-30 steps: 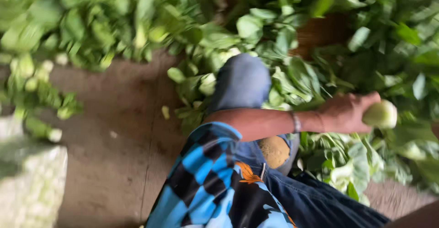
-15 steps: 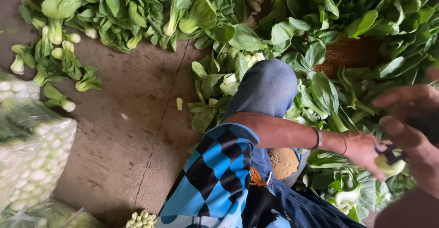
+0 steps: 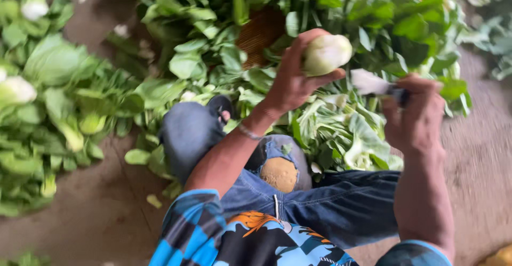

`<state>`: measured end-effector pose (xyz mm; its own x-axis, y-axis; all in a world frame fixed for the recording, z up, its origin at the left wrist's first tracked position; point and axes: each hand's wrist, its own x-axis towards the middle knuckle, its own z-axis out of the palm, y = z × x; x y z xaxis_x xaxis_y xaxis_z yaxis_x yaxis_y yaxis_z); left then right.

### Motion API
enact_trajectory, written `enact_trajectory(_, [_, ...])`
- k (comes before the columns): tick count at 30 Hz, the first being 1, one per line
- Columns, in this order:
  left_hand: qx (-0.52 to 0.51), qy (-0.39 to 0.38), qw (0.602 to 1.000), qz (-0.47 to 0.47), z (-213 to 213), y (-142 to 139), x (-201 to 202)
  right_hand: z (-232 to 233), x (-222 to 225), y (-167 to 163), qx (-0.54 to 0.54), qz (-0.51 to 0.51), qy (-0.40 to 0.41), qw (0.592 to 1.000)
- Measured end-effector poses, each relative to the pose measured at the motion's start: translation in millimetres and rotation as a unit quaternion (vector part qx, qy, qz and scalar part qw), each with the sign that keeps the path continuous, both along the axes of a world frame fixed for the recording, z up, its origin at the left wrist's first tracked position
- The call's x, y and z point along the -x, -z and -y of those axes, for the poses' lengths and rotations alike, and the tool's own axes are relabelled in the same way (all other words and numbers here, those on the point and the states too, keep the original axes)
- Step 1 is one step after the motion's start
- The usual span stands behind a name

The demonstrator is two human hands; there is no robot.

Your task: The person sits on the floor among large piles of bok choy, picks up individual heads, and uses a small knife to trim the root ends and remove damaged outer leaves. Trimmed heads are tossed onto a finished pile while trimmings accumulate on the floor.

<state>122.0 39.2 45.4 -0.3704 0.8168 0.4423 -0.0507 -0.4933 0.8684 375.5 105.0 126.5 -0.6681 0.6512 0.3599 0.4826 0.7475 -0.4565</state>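
Both hands are rising above the leafy pile: left hand is now gripping the pale vegetable base aloft, while right hand is clenching a knife just beside it, trimming apparently underway.

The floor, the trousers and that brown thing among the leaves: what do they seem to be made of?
Floor: likely bare concrete or packed earth, matt brown-grey, with a faint seam. Trousers: blue denim, visible stitching and a frayed hole at the knee. Brown thing: probably a woven basket, its ribbed weave showing, mostly hidden by leaves.
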Motion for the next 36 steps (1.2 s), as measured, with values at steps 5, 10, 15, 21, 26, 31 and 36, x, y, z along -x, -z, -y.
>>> enact_trajectory(5, [0.023, 0.045, 0.994, -0.101, 16, -15, -5, 14, 7, -22, -0.072, 0.001, -0.105, 0.992])
enact_trajectory(10, [0.030, 0.096, 0.975, -0.198, 15, -16, -5, 17, 9, -32, -0.080, 0.031, -0.109, 0.990])
enact_trajectory(15, [0.071, 0.141, 0.967, -0.198, 14, -14, -3, 18, 9, -35, -0.078, 0.036, -0.117, 0.989])
enact_trajectory(21, [0.020, 0.130, 0.955, -0.264, 18, -15, -3, 20, 10, -35, -0.078, 0.047, -0.119, 0.989])
enact_trajectory(26, [0.018, 0.137, 0.952, -0.272, 22, -23, -1, 15, 7, -33, -0.095, 0.035, -0.120, 0.988])
enact_trajectory(31, [0.006, 0.161, 0.944, -0.288, 29, -33, -6, 2, -6, -41, -0.063, 0.048, -0.068, 0.995])
enact_trajectory(36, [0.025, 0.148, 0.957, -0.249, 28, -39, -1, 20, 0, -41, -0.024, -0.005, -0.145, 0.989])
